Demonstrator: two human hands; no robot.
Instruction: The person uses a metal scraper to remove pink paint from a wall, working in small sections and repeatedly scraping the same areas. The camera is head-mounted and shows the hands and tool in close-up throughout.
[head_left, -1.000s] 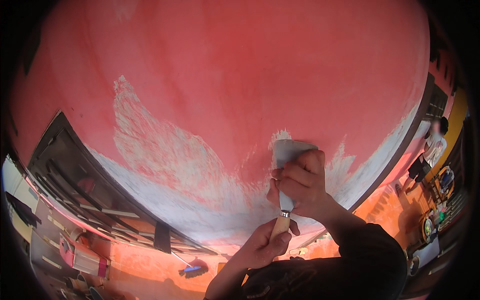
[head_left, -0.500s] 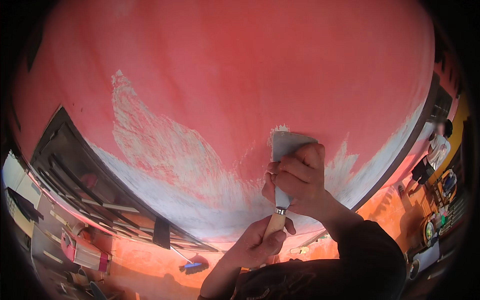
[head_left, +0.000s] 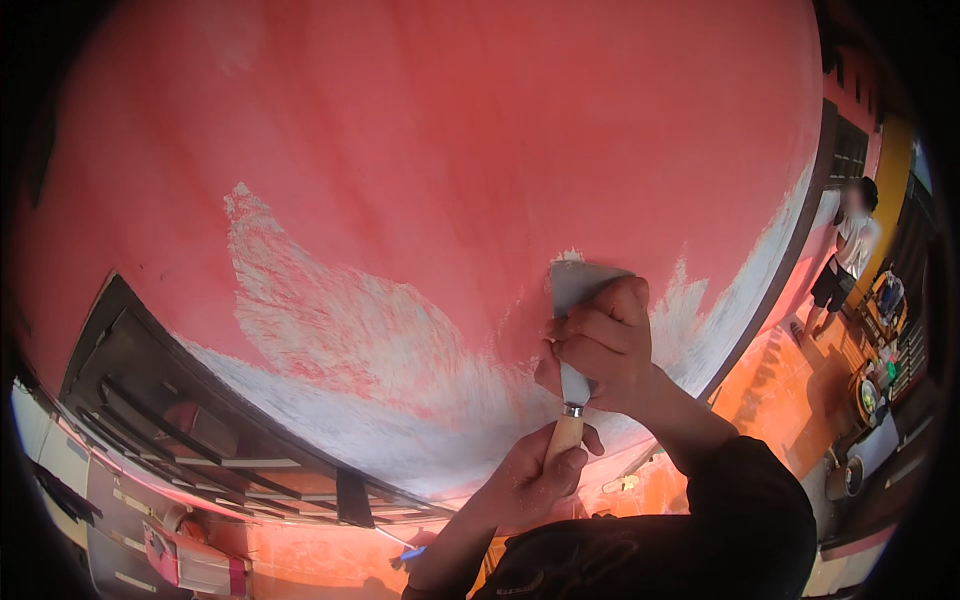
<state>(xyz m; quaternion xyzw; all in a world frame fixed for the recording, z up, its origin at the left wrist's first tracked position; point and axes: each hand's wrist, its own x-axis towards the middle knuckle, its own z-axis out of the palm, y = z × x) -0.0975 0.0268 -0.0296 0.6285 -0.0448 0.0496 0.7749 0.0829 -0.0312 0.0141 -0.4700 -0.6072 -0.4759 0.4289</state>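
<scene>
Both of my hands are on one paint scraper [head_left: 574,385], with a wide flat metal blade and a pale wooden handle. My left hand [head_left: 535,472] wraps round the handle below the metal collar. Higher up, my right hand [head_left: 605,345] grips the blade, its fingers folded over the edge. The blade's top edge lies against the red-pink wall [head_left: 470,130], where a small pale patch of bared surface shows at its corner. Broad scraped areas [head_left: 330,320], whitish and streaked, spread to the left and below.
A dark slatted window frame [head_left: 200,420] is set in the wall at left. A blue broom [head_left: 412,553] is low near my left forearm. Another person [head_left: 850,245] stands at far right, near a wooden chair [head_left: 887,300]. The floor [head_left: 790,390] is orange.
The view has shifted, so the window and the broom sit lower and the other person further left. My hands keep the same grip, with the blade still at nearly the same wall spot.
</scene>
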